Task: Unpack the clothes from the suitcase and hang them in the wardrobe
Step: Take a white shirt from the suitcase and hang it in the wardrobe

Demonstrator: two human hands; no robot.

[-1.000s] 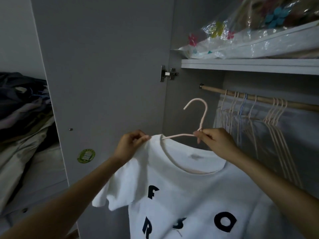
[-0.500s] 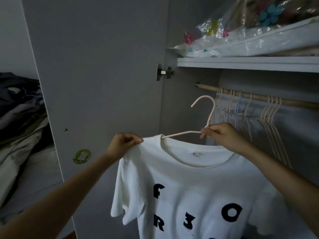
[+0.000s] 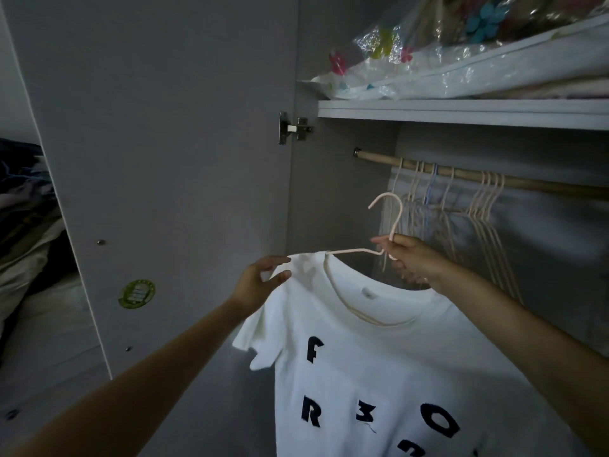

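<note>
Gripping the pink hanger (image 3: 385,225) at its neck, the right hand (image 3: 408,258) carries the white T-shirt (image 3: 379,357); the left hand (image 3: 260,282), fingers loose, touches its shoulder. Next, I judge: hook onto the wooden rail (image 3: 461,174) at one o'clock.

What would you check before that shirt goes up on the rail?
1. Right hand grips the pink hanger at its neck: ok.
2. White T-shirt sits on the hanger: left shoulder ok, right shoulder hidden, cannot tell.
3. Left hand off the shirt: not ok, fingers at its shoulder.
4. Free stretch of wooden rail left of the empty hangers: ok.
5. Hook on the rail: not ok, below it.
</note>
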